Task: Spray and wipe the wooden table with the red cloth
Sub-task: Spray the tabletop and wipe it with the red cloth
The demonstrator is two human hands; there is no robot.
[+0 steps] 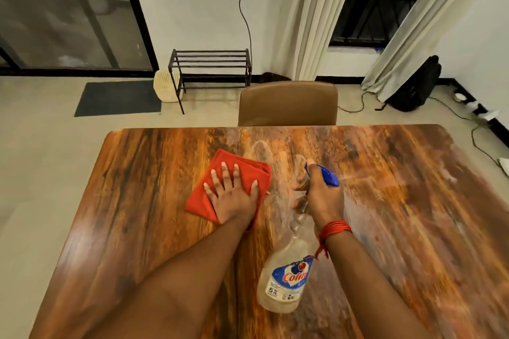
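The wooden table (pixel 399 201) fills the lower view, with faint wet streaks near its far middle. A folded red cloth (pixel 242 170) lies flat on it, left of centre. My left hand (pixel 231 192) presses down on the cloth, palm flat and fingers spread. My right hand (pixel 322 195) grips the neck of a clear spray bottle (pixel 286 283) with a blue trigger head (pixel 327 176). The bottle hangs above the table, nozzle pointing away from me, its blue and white label facing up.
A brown chair (pixel 287 103) stands tucked against the table's far edge. Beyond it are a black metal rack (pixel 212 63), a white basket (pixel 166 87), a dark mat (pixel 118 98), curtains, a black bag (pixel 416 85) and cables on the floor at right.
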